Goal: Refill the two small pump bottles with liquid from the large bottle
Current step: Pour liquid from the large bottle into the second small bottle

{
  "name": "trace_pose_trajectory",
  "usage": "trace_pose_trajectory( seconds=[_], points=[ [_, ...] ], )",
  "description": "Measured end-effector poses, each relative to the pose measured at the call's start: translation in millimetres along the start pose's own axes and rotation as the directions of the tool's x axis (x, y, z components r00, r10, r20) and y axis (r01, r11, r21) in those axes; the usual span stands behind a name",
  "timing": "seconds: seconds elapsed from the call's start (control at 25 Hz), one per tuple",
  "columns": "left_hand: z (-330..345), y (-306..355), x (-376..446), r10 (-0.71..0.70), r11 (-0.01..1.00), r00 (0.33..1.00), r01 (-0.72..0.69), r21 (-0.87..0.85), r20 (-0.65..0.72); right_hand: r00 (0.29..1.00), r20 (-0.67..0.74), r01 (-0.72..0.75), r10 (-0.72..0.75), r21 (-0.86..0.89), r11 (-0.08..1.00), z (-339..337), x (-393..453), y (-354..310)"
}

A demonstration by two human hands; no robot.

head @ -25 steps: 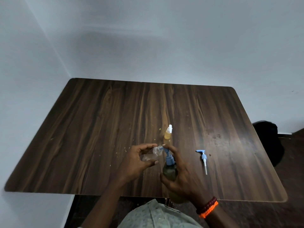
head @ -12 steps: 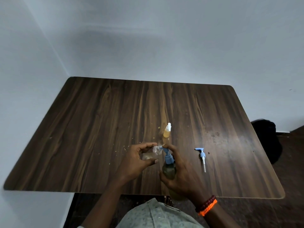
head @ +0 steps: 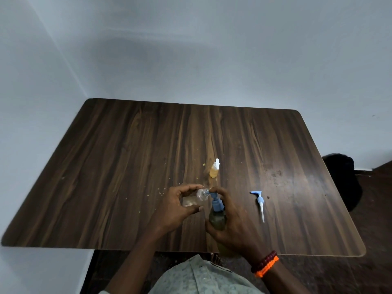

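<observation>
Pumping from large bottle into a small clear one, near the front edge of the table.

Left hand (head: 177,205), fingers and thumb curled round a small clear bottle (head: 196,197), tipped on its side with the open neck toward the right, nearly empty, a faint film of liquid low inside. Right hand (head: 232,224) wrapped round the large bottle (head: 217,219), translucent with olive-green liquid, upright; a fingertip pressing on its blue pump head (head: 214,198), spout right at the small bottle's mouth. Further back on the dark wood table (head: 106,166), standing apart: a second small bottle (head: 214,171), amber-yellow liquid, white pump top fitted. To the right, well clear of both hands, a loose blue-and-white pump (head: 259,203) lying flat, tube pointing toward the near edge. Red and orange bracelets (head: 265,264) on the right wrist.
</observation>
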State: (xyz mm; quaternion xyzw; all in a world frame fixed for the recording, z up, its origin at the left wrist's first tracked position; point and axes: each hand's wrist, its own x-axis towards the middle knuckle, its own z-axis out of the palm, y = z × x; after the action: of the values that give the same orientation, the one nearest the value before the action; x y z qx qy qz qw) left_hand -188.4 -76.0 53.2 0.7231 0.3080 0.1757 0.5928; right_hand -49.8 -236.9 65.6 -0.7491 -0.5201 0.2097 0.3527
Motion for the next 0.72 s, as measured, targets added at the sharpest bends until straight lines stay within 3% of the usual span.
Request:
trace_pose_trajectory(
  seconds=[0.16,0.72],
  points=[
    [0.6,0.5,1.5,0.001,1.000,1.000,0.000,-0.015,0.010,0.998,-0.062,-0.009,0.011,0.038,0.999,-2.6,5.4,-4.9],
    [-3.3,-5.0,8.0,-0.004,0.999,1.000,0.004,-0.039,0.003,1.000,0.020,0.000,0.000,-0.009,1.000,-1.2,10.3,-2.7]
  ],
)
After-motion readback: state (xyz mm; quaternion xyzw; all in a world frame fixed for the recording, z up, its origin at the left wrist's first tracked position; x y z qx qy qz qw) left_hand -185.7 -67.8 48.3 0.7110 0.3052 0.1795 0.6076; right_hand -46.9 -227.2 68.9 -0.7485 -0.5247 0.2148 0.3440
